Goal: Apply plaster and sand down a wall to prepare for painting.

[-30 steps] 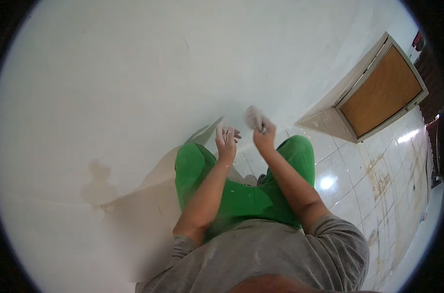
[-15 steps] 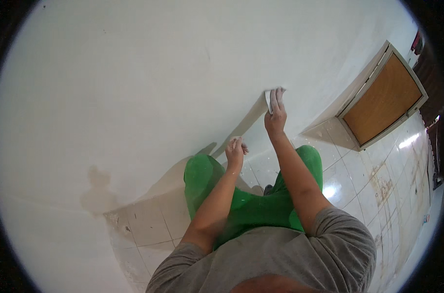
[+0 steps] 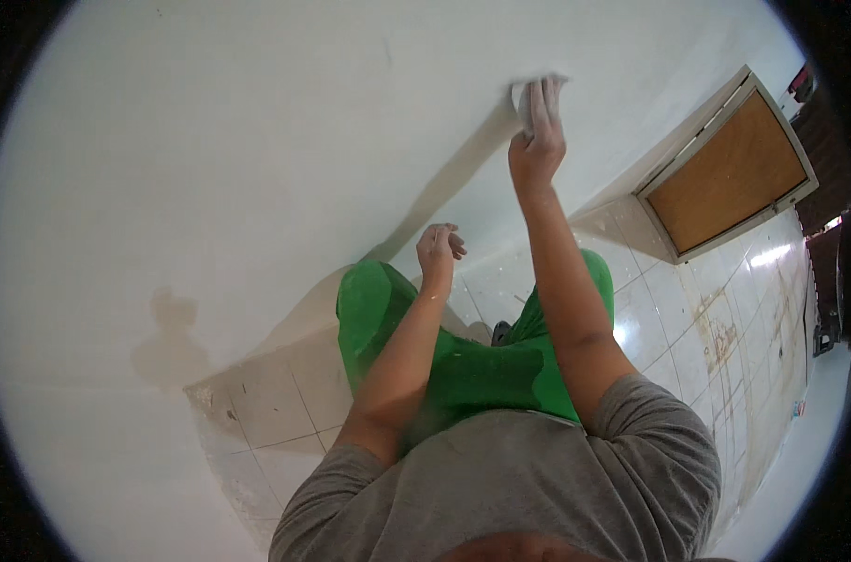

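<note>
White dust coats the fingers of my right hand (image 3: 541, 145), which presses a folded pale sheet, apparently sandpaper (image 3: 519, 97), against the white wall (image 3: 276, 140). The sheet's left edge curls out beside the fingers; the rest lies hidden under them. Above my left knee hovers my left hand (image 3: 437, 245), dusty too, its fingers loosely bent and partly apart. Nothing shows in it, and it stands away from the wall.
My green-trousered legs (image 3: 379, 304) are bent near the wall's foot. Pale floor tiles (image 3: 645, 318) with brown stains stretch right. A brown-panelled door (image 3: 730, 178) in a light frame stands at the right. Dark items (image 3: 828, 281) lie at the far right edge.
My right hand has slid up the wall with the sandpaper. My left hand has shifted slightly up and left. The view has tilted a little.
</note>
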Demonstrator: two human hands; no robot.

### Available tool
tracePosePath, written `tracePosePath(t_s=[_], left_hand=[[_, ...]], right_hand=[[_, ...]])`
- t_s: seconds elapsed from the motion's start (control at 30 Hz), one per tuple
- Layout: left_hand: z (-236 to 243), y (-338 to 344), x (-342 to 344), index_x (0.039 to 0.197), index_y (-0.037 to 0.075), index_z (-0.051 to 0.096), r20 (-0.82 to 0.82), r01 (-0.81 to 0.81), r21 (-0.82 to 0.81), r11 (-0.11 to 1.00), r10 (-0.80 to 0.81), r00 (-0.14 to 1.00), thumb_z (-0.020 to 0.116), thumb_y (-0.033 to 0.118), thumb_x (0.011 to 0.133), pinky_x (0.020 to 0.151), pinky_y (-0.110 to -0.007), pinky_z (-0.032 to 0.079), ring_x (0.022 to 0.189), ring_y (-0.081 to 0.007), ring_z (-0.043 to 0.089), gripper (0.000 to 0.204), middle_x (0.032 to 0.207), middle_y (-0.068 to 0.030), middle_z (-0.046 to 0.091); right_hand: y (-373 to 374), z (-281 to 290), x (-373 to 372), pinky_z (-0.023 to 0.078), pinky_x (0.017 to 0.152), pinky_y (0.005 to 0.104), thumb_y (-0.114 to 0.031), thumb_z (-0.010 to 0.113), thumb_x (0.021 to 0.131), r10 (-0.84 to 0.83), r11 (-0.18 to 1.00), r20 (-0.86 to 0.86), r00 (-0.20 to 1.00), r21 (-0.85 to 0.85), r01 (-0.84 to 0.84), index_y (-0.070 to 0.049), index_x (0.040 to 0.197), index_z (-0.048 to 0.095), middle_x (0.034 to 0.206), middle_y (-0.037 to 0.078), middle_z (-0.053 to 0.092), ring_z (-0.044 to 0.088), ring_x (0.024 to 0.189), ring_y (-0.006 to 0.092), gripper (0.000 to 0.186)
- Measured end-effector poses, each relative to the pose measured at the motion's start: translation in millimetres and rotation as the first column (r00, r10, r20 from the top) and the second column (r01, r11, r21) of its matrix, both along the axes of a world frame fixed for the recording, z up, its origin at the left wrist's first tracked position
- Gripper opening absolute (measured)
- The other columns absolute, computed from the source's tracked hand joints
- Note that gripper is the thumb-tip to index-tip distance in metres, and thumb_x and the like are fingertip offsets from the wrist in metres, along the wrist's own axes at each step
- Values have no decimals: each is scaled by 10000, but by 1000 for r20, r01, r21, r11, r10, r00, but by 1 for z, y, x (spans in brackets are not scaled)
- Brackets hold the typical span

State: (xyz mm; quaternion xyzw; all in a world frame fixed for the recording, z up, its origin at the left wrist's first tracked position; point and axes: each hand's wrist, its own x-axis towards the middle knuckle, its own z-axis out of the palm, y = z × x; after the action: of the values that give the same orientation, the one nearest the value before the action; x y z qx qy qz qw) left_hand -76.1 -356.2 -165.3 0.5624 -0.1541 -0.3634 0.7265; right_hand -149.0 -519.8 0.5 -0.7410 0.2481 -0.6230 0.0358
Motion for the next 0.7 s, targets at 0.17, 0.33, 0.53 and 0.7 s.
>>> tracePosePath(t_s=[0.17,0.33,0.53,0.7], left_hand=[[-8,-2,1,988,22,571,-21,-67,-50,996,66,998,546,206,929,499,-278,458,538,-157,575,195,713,-73,583],[-46,18,15,1160,29,481,-64,-88,-44,995,86,994,547,166,931,483,-266,446,521,-153,554,275,782,-82,576],[-39,8,12,1150,40,482,-18,27,-11,1000,-28,999,559,199,944,493,-264,448,544,-159,583,272,801,-88,585],[-25,0,18,959,46,554,-84,20,75,997,-13,996,570,237,936,511,-274,458,558,-164,601,193,754,-85,603]], right_hand=[[0,-128,-4,447,1007,388,124,443,713,-154,955,65,986,264,132,-13,1372,505,1420,268,446,485,1288,383,676],[20,-139,24,348,1086,339,-135,467,956,-95,596,268,959,787,-161,43,1400,439,1464,240,414,410,1365,343,479],[14,36,25,276,1138,369,-166,382,1039,38,895,430,902,387,-222,82,1415,384,1510,249,336,326,1417,336,451],[-1,-20,28,293,1132,391,-150,390,1027,17,997,235,972,64,-33,75,1409,402,1496,264,353,286,1427,380,444]])
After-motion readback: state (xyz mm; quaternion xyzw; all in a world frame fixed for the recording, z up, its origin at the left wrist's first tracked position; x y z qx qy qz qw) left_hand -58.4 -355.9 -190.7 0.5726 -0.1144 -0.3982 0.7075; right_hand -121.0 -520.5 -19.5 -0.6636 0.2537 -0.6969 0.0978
